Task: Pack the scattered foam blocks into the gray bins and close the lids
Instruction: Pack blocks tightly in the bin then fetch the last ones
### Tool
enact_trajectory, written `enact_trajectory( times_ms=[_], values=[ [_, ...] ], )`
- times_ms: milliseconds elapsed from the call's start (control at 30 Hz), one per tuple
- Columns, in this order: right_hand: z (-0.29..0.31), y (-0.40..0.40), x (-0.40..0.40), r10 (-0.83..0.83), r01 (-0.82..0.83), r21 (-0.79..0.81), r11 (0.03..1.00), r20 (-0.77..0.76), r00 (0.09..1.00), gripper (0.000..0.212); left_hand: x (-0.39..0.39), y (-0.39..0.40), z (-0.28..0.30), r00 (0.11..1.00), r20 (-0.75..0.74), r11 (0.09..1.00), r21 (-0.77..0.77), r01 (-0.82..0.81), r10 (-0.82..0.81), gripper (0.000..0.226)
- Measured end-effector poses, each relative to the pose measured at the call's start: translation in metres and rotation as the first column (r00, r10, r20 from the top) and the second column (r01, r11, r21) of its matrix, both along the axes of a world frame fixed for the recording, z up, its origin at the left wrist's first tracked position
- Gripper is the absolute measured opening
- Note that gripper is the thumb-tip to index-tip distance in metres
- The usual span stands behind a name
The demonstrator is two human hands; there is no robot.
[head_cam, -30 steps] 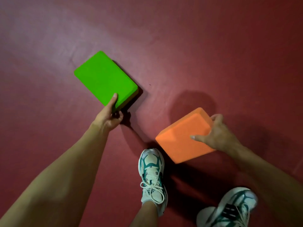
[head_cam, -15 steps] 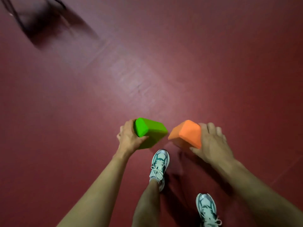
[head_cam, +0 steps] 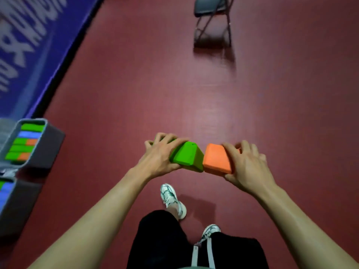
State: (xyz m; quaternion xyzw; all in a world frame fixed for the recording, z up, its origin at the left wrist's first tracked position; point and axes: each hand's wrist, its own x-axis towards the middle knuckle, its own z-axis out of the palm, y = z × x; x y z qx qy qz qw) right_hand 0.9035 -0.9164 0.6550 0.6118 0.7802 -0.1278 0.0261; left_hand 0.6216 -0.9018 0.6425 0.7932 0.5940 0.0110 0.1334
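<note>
My left hand (head_cam: 159, 156) grips a green foam block (head_cam: 186, 156), held in the air in front of me. My right hand (head_cam: 246, 164) grips an orange foam block (head_cam: 216, 158). The two blocks touch side by side at chest height above the red floor. At the left edge stands an open gray bin (head_cam: 48, 146) filled with green, blue and orange blocks on edge. A second gray bin (head_cam: 19, 202) sits just below it, partly cut off, with blue and green blocks inside.
A blue mat (head_cam: 29, 45) with white lettering runs along the upper left. A dark folding chair (head_cam: 212, 20) stands on the red floor at the top. My legs and white shoes (head_cam: 172, 199) are below my hands.
Both blocks have been lifted off the floor and brought together in front of me. The view has risen and turned, bringing the bins, mat and chair into sight.
</note>
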Motion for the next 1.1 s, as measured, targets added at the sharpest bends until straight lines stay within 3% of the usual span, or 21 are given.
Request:
enact_trajectory(
  times_ms=[200,533,800,933,1100],
  values=[
    [0.051,-0.067,-0.147,0.386,-0.386,0.036,0.922,-0.019,0.922,0.090,-0.124,-0.151,0.055,0.938,-0.028,0.932,0.122,-0.341,0.347,0.082],
    [0.072,-0.241,-0.403,0.796,-0.796,0.028,0.605,0.008,0.605,0.089,-0.310,-0.450,0.061,0.636,0.057,0.629,0.099,-0.771,0.770,0.083],
    [0.052,-0.447,-0.602,0.925,-0.926,0.001,0.378,-0.020,0.378,0.089,-0.448,-0.692,0.048,0.394,0.015,0.393,0.063,-0.918,0.919,0.088],
    [0.049,-0.522,-0.679,0.966,-0.966,-0.027,0.258,-0.016,0.259,0.097,-0.490,-0.781,0.044,0.248,0.065,0.245,0.048,-0.968,0.967,0.090],
    [0.034,-0.601,-0.772,0.999,-0.997,-0.058,0.041,0.005,0.041,0.085,-0.522,-0.872,0.017,-0.053,0.113,-0.056,0.020,-0.998,0.992,0.094]
  ],
)
